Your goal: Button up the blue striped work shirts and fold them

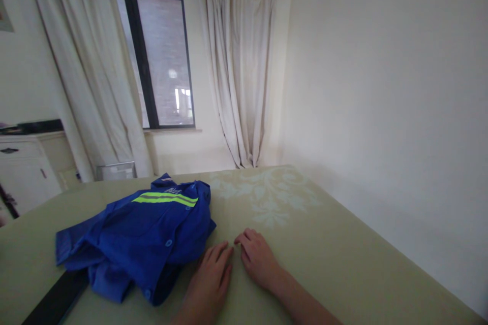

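Note:
A crumpled blue garment (133,236) with buttons and a yellow-green and grey reflective stripe lies on the green patterned cloth surface (343,254). Just right of its lower edge, my left hand (211,274) rests on the surface with nothing in it, fingers stretched forward and slightly apart. My right hand (257,259) lies a little further right, fingers loosely bent and apart, also holding nothing. The fingertips of both hands are close together. Part of a flat black object (57,299) sticks out from under the garment at the lower left.
A wall (400,111) runs along the right side of the surface. Behind stand a window (163,56) and pale curtains (244,61). At the left is a white cabinet (26,167) with dark items on top.

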The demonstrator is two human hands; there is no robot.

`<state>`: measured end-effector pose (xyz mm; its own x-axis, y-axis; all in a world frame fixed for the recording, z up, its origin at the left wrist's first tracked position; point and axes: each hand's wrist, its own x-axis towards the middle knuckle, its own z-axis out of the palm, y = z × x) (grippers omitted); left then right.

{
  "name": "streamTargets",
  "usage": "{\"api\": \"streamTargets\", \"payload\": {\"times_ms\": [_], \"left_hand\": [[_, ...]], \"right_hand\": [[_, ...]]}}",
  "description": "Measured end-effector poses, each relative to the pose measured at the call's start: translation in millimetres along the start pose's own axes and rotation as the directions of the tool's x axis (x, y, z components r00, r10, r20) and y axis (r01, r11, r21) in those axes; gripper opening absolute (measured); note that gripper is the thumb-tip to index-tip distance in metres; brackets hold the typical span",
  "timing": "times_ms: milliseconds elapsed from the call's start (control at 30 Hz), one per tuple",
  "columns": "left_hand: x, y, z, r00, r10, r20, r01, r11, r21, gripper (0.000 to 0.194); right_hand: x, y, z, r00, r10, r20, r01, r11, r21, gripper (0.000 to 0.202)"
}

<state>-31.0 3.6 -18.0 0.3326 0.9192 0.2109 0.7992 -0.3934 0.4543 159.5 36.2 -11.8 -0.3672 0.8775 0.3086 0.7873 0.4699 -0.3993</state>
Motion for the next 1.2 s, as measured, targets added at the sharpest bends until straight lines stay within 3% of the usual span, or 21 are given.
{"api": "streamTargets", "payload": {"times_ms": [300, 1033, 1200], "left_hand": [[-0.4, -4.6, 6.0, 1.0, 0.023, 0.002, -0.023, 0.999, 0.043, 0.046], [-3.5, -4.9, 6.6, 0.997, 0.051, -0.058, -0.046, 0.995, 0.093, 0.043], [-1.1, -2.3, -8.5, 0.978, 0.183, -0.096, -0.153, 0.954, 0.259, 0.043]], "right_hand": [[-12.4, -13.1, -9.1, 0.997, -0.059, 0.049, 0.065, 0.988, -0.14, 0.022], [-18.6, -23.9, -20.6, 0.992, -0.078, 0.096, 0.092, 0.983, -0.161, 0.022], [-21.0, -23.3, -21.6, 0.994, -0.07, 0.079, 0.082, 0.985, -0.154, 0.02]]}}
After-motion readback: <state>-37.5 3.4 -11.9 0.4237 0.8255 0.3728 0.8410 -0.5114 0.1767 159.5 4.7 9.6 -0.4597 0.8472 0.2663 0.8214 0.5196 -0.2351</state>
